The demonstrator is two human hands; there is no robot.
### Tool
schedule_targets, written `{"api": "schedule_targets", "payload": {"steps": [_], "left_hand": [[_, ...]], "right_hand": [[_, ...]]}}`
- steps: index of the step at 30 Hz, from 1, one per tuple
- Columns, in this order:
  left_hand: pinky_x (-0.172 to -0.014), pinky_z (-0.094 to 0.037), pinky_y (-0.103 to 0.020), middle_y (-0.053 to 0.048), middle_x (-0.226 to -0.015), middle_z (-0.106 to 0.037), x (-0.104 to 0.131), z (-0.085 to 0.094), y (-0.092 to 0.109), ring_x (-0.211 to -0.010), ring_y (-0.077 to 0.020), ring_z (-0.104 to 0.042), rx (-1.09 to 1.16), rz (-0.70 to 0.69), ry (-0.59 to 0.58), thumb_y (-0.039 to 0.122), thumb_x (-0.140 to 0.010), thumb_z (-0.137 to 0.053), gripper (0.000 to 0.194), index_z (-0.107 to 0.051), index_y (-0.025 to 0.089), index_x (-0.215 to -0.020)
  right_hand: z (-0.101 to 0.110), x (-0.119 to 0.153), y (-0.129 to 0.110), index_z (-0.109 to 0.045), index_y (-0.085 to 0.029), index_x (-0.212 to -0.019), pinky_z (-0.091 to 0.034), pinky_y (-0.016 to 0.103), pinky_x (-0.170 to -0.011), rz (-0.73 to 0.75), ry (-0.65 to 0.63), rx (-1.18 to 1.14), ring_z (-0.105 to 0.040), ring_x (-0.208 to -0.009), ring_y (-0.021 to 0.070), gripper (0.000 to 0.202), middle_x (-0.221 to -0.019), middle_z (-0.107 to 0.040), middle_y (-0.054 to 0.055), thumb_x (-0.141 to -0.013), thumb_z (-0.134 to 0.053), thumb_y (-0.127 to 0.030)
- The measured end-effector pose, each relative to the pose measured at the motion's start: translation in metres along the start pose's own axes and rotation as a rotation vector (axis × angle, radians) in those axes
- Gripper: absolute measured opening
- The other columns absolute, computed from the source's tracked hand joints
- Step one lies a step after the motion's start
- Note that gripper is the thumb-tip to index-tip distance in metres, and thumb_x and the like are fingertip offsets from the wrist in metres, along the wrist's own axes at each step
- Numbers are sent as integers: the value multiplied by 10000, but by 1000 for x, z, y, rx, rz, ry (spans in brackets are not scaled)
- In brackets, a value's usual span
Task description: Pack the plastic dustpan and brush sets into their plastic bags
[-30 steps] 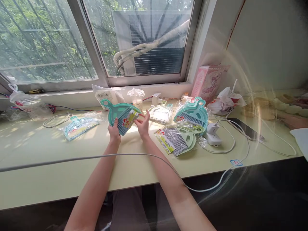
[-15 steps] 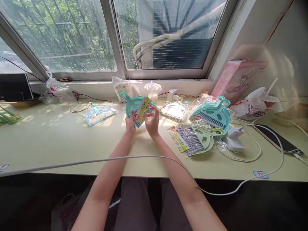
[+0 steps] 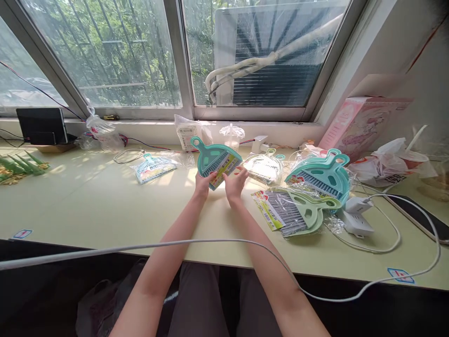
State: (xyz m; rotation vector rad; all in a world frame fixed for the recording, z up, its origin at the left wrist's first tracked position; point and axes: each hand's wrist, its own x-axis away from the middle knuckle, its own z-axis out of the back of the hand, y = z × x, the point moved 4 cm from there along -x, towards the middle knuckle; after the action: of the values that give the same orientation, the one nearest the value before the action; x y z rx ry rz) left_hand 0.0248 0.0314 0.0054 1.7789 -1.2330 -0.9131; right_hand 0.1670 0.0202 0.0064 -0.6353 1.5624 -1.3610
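A teal dustpan-and-brush set [image 3: 210, 157] is raised above the table, its handle toward the upper left. Across its bristles lies a yellow-green label card [image 3: 225, 168]. My left hand [image 3: 203, 184] grips the set's lower left edge, thumb over the front. At the lower right corner, my right hand [image 3: 236, 182] has its thumb near the card and its other fingers spread apart. To the right lie a wrapped green set [image 3: 305, 210] and stacked teal sets [image 3: 317, 173]. Behind them is a whitish wrapped set [image 3: 264, 166]; a blue one [image 3: 154, 168] lies to the left.
A white cable [image 3: 224, 241] crosses in front, over my forearms. At the right are a white adapter [image 3: 356, 223], a dark tablet [image 3: 417, 215] and a pink box [image 3: 368, 124]. A lidded plastic cup [image 3: 232, 136] and a plastic bag [image 3: 103, 131] stand near the window.
The view has shifted to the left. The card now lies flatter along the bristles, and my right hand's fingers have opened from a pinch at the card.
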Motion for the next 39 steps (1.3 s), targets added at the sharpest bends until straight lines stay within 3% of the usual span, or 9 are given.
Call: {"api": "schedule_targets", "payload": {"steps": [3,7,11,16,19,22,26,32,39], "left_hand": [[-969,-531,-484,-100,-997,-755,1,2,3,-1029,-306,-696,-30,21,-53,359,-418,-963,674,-679,145,-991],[-962,-526,-474,-107,-987,-756,-4,6,4,-1015,-306,-690,-109,49,-162,376,-425,-962,687,-697,143,-1014],[-952,-523,-467,-128,-1015,-737,-16,16,4,-1065,-312,-668,-339,67,-207,619,-760,-718,541,-704,160,-1045],[-1143,-354,-513,-200,-1324,-604,-39,56,37,-1350,-322,-472,-1083,-404,275,328,-983,-372,418,-659,137,-1220],[-1199,-221,-577,-195,-1475,-510,-54,73,42,-1453,-339,-354,-1469,-446,145,217,-921,-446,415,-635,144,-1283],[-1164,-204,-645,-173,-1222,-688,-63,89,42,-1263,-357,-554,-1666,-324,67,276,-943,-433,333,-724,178,-1072],[-1078,-386,-483,-108,-799,-719,-53,97,52,-929,-290,-679,-1638,-397,157,451,-971,-408,419,-733,189,-936],[-999,-470,-412,-97,-1243,-685,-25,101,48,-1183,-318,-608,-1543,-371,-233,580,-774,-680,497,-699,223,-1119],[-1124,-401,-442,-149,-1438,-570,-36,119,40,-1356,-321,-517,-1415,-276,-301,566,-721,-721,904,-414,205,-1491]], "right_hand": [[-4,-2,11,-415,-264,-1270,-502,489,-1040,-229,-131,-248,-596,-1229,275,616,-1425,-507,137,-761,-754,-342],[-20,-1,19,-556,-234,-1046,-607,431,-907,-491,-441,-590,-734,-899,210,317,-1053,-730,45,-783,-732,-237],[-17,-5,25,-603,-210,-959,-652,386,-798,-554,-356,-661,-743,-758,182,232,-895,-750,17,-776,-729,-143],[-7,-11,29,-599,-212,-931,-663,374,-750,-573,-261,-661,-751,-749,194,252,-841,-754,15,-748,-739,-112],[-8,-13,30,-589,-216,-931,-665,374,-753,-569,-280,-693,-756,-768,204,261,-839,-757,23,-741,-748,-134],[-13,-14,32,-584,-214,-925,-664,398,-750,-558,-313,-682,-760,-792,224,256,-834,-755,37,-739,-753,-164],[-19,-13,31,-584,-211,-924,-656,429,-766,-522,-359,-675,-759,-866,255,268,-865,-752,58,-724,-760,-187],[-20,-10,28,-594,-213,-924,-639,435,-798,-546,-363,-687,-753,-868,256,255,-887,-751,70,-715,-738,-191],[-24,-9,25,-596,-200,-911,-627,404,-784,-546,-369,-684,-750,-829,238,263,-901,-748,75,-693,-742,-213]]}}
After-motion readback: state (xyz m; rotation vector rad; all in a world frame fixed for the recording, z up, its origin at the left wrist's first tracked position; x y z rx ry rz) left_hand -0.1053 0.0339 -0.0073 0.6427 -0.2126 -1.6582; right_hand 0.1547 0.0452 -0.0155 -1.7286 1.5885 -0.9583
